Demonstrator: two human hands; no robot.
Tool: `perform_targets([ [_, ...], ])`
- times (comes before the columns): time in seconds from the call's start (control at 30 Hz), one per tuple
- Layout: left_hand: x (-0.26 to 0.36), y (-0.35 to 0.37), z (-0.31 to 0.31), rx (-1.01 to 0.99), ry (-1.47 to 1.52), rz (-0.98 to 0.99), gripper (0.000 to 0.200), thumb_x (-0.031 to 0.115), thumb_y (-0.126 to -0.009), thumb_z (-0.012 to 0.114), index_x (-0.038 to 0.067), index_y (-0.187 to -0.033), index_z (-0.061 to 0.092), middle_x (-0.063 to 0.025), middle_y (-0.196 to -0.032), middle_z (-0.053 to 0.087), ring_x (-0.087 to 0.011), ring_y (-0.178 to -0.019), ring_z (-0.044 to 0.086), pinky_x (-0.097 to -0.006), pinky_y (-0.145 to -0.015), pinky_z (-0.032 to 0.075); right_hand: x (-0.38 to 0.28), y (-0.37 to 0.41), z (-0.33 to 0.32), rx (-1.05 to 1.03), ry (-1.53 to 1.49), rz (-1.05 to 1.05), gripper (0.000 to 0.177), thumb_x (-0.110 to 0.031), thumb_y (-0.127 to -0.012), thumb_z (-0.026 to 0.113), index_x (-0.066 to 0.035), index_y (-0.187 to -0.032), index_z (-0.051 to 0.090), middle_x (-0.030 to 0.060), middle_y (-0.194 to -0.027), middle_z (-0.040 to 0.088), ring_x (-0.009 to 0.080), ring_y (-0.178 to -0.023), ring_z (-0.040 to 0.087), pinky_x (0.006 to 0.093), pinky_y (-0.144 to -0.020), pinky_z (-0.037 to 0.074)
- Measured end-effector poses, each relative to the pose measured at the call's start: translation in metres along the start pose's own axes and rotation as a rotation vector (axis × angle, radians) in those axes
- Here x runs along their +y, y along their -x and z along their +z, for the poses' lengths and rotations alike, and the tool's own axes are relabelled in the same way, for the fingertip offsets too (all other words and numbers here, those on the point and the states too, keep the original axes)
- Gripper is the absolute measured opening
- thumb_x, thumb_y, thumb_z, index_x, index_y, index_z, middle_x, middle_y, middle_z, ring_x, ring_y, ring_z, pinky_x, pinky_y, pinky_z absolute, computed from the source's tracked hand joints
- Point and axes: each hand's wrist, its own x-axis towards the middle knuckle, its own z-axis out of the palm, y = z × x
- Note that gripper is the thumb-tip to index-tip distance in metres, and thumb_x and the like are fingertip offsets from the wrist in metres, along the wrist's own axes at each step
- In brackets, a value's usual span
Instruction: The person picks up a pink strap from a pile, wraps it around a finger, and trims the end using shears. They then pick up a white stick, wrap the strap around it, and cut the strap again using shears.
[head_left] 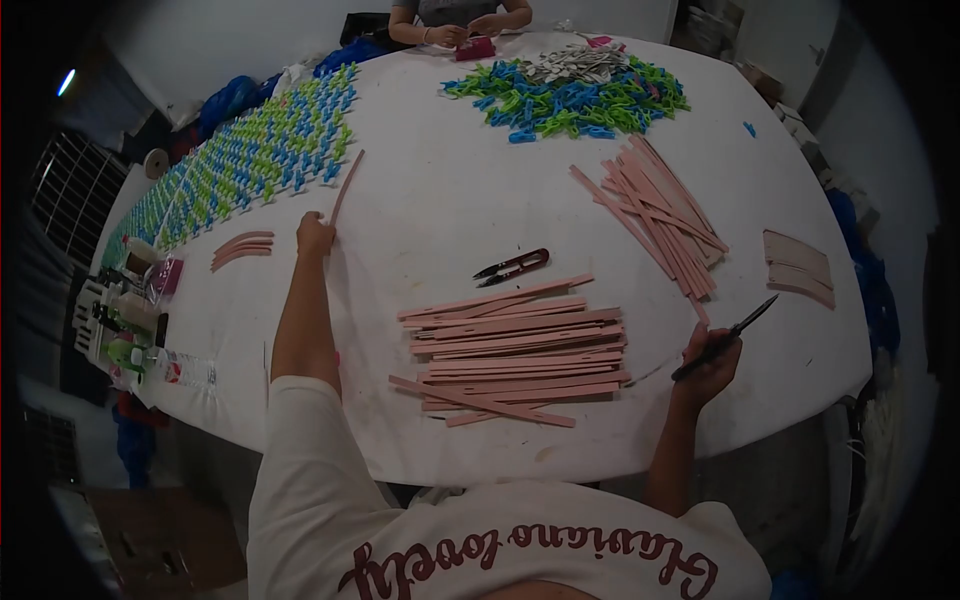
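Clasping black tool, right hand, left hand touching pink strip

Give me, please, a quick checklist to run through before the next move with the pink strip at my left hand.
1. The left hand touches the long pink strip: ok.
2. Grip closed round that strip: cannot tell.
3. The right hand is shut on the dark tool: ok.
4. Strip's far end apart from the clip rows: cannot tell.
5. The snips lie apart from both hands: ok.
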Motion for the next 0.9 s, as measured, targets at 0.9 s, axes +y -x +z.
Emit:
perform_targets([
  [0.9, 0.054, 0.357, -0.117, -0.428, 1.676, 0.687, 0.033, -0.007, -0.079, 0.066, 0.000, -0.108, 0.050, -0.0133, -0.084, 0.068, -0.0116, -0.075, 0.064, -0.0223, -0.061, 0.052, -0.229, 0.109, 0.109, -1.011, -0.818, 0.201, 0.024, -0.015, -0.080, 0.069, -0.004, -0.086, 0.049, 0.0160, -0.086, 0.065, 0.0086, -0.057, 0.057, 0.0204, -0.048, 0.045],
])
